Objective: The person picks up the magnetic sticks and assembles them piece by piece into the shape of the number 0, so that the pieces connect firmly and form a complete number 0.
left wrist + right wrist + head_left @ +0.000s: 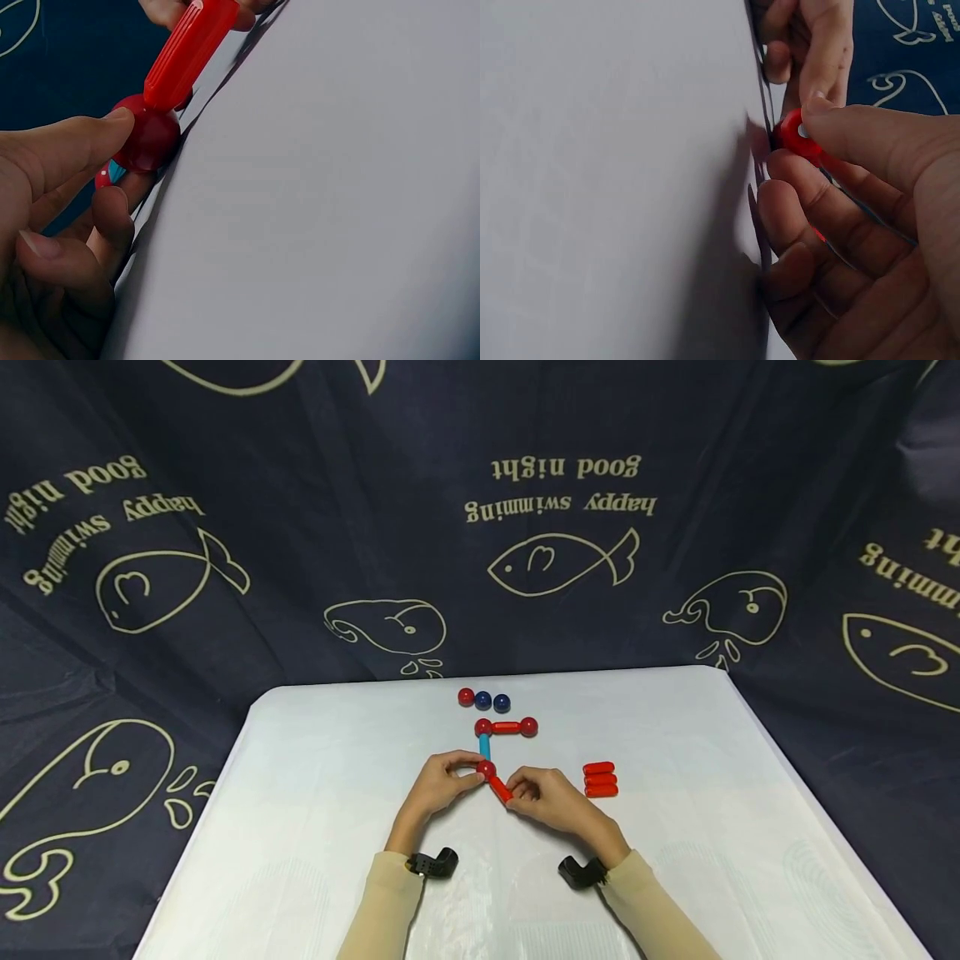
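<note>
- Red ball [487, 769] pinched in left hand [437, 787], joined to blue rod's [484, 747] near end.
- Red rod [500, 788] gripped by right hand [551, 799], its tip touching that ball.
- Three spare red rods [600, 780] right of the ball.

Red rod [801, 136] mostly behind fingers [840, 135]

The counter [315, 793] is showing plain white. The ball [487, 769] between the hands is showing glossy red, and the rod [500, 788] joined to it is reading bright red. A light blue rod [484, 747] is running up to a red rod [506, 727] capped by two red balls. Behind these, one red ball [467, 697] and two dark blue balls [492, 702] are lying. Three red rods [600, 780] are lying stacked. The backdrop cloth [300, 485] is showing navy with cream fish and whale outlines and cream lettering. Both sleeves [386, 902] are showing beige.
</note>
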Motion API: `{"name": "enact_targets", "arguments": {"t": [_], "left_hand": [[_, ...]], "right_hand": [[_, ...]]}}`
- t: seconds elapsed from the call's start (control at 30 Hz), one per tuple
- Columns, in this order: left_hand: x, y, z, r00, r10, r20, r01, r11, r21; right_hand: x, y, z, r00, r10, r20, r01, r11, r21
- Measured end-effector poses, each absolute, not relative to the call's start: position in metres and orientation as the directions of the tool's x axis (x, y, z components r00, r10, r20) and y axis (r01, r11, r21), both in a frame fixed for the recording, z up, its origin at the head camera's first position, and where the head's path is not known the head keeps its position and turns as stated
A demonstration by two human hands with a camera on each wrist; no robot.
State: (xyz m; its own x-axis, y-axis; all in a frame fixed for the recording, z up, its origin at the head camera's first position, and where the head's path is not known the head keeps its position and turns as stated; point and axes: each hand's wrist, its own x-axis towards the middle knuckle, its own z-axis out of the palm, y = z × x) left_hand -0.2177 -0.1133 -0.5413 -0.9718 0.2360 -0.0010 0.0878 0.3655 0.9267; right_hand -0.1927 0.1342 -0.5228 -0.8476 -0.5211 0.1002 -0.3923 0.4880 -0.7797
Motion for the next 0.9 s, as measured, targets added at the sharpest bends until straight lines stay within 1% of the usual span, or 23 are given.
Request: {"name": "enact_targets", "arguments": {"t": [0.37,0.7,0.9], "left_hand": [[-0.218,-0.113,-0.541,-0.973,0.231,-0.003,0.088,0.383,0.92],[-0.218,-0.112,-0.539,-0.976,0.217,-0.011,0.075,0.383,0.921],[-0.217,-0.112,-0.54,-0.975,0.222,-0.002,0.087,0.391,0.916]], "right_hand": [[-0.189,0.122,-0.523,-0.839,-0.534,0.105,-0.379,0.434,-0.818],[-0.189,0.113,-0.522,-0.836,-0.542,0.086,-0.373,0.446,-0.814],[-0.189,0.109,-0.523,-0.83,-0.552,0.081,-0.379,0.452,-0.808]]}}
